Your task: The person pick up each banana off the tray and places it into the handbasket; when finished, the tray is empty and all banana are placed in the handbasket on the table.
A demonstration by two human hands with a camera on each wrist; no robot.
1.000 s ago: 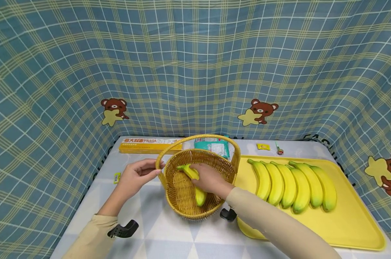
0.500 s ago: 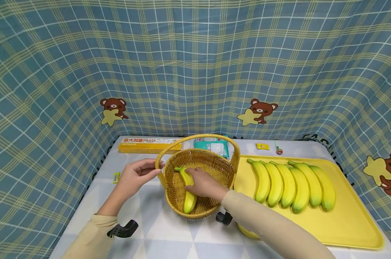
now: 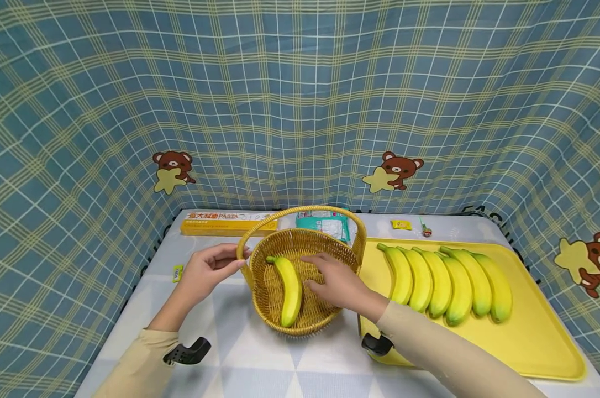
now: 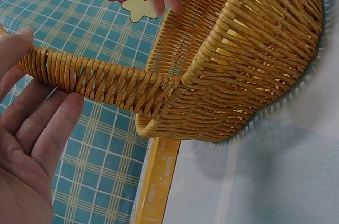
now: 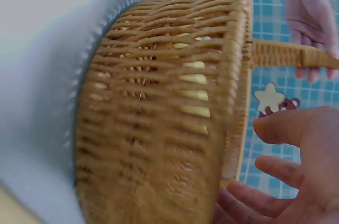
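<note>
A wicker basket [image 3: 305,326] with a tall arched handle stands mid-table, and one banana [image 3: 291,293] lies inside it toward the left, stem pointing away. My left hand [image 3: 208,273] pinches the left side of the handle; in the left wrist view the thumb and fingers [image 4: 58,128] lie on either side of the wrapped handle [image 4: 106,78]. Over the basket's right half is my right hand [image 3: 337,282], holding nothing, its fingers spread and apart from the banana. The right wrist view shows this hand [image 5: 296,166] by the basket's rim, with the banana glimpsed through the weave.
A yellow tray [image 3: 538,342] on the right bears several bananas [image 3: 454,282] in a row. Behind the basket are a pasta box [image 3: 225,225] and a teal packet [image 3: 325,225]. Small wrapped items [image 3: 401,225] lie at the back, another [image 3: 178,273] at left.
The right hand moved the banana leftward in the basket, then let go and drew back to the right. The left hand stays at the handle.
</note>
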